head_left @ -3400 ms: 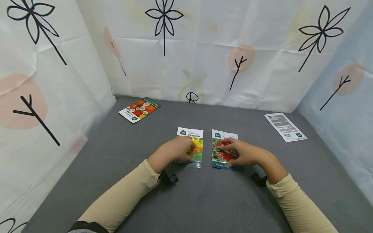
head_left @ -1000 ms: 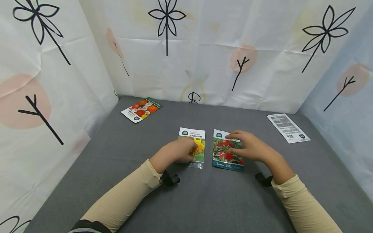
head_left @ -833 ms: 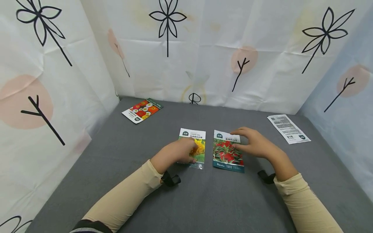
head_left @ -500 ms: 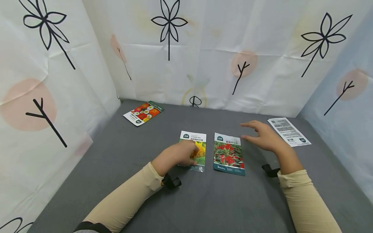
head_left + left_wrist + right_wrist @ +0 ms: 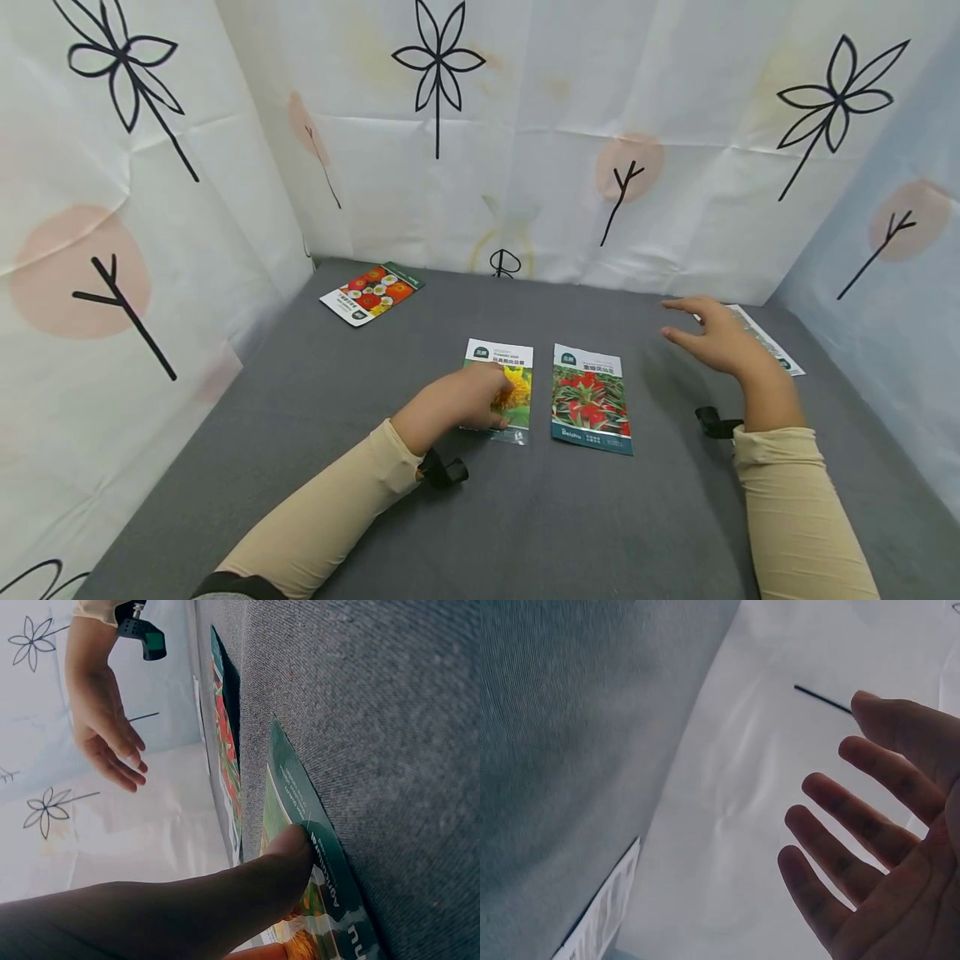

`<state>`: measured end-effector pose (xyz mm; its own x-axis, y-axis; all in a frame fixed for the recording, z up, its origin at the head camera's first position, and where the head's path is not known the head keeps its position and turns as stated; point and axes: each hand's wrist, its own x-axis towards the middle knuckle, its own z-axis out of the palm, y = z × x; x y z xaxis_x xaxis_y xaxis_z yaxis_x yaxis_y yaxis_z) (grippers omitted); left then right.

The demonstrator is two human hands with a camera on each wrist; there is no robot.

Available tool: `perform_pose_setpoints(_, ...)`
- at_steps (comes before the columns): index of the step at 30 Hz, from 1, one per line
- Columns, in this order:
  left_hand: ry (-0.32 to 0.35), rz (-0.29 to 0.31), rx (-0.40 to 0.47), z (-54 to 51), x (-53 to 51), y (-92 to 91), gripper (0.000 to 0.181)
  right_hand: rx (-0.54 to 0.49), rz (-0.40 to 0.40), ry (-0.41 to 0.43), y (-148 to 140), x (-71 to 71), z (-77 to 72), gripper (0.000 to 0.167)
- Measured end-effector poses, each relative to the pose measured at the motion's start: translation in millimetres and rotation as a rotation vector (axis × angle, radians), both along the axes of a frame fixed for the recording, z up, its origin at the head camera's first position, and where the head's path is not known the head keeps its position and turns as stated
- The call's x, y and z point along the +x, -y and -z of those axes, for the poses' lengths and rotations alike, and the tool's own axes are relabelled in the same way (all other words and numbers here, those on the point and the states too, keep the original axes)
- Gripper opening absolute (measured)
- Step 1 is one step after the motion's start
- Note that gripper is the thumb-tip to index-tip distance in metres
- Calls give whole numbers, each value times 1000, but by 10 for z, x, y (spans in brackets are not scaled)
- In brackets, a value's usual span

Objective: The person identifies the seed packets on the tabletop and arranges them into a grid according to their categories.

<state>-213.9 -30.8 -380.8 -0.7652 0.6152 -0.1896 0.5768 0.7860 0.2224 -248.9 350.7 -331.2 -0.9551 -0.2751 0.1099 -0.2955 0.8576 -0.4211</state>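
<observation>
My left hand [image 5: 461, 396] rests on a flower seed packet with a yellow bloom [image 5: 516, 383], covering its left part. In the left wrist view, the thumb [image 5: 281, 866] lies straight on the packet's dark green lower band. Beside it lies a second seed packet with red flowers [image 5: 590, 400], face up, with no hand on it. My right hand [image 5: 716, 337] is raised above the table at the right, fingers spread and holding nothing. It partly hides a packet lying with its white printed side up [image 5: 765, 337]; the right wrist view shows that packet's edge [image 5: 604, 915].
A seed packet with orange, red and white flowers [image 5: 372, 292] lies at an angle in the table's back left corner. White cloth with drawn flowers [image 5: 525, 183] hangs along the back and sides of the grey table [image 5: 525, 525].
My right hand has let go of the red-flower packet and moved up and right, toward the white printed packet. My left hand has stayed on the yellow-flower packet. The head view has shifted slightly.
</observation>
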Motion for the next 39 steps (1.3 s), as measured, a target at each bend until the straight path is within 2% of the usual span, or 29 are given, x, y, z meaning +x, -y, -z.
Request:
perform_pose_setpoints(9,-10,29,6,10,-14,3,40,68,106,-10,-267,29,-45,52)
perform_pose_setpoints(17,-5,29,17,-36,12,20,41,81,127,44,-420,-2,-6,54)
perform_pose_setpoints(24,-8,40,22,-14,5,21,36,89,145,36,-636,12,15,50)
perform_pose_setpoints(31,0,35,19,1,-6,16,43,68,181,21,-918,36,60,49)
perform_pose_setpoints(38,10,30,21,-4,-5,19,44,84,212,-2,-997,50,61,49)
perform_pose_setpoints(39,-4,42,28,121,-71,34,46,89,213,4,-1006,53,65,48)
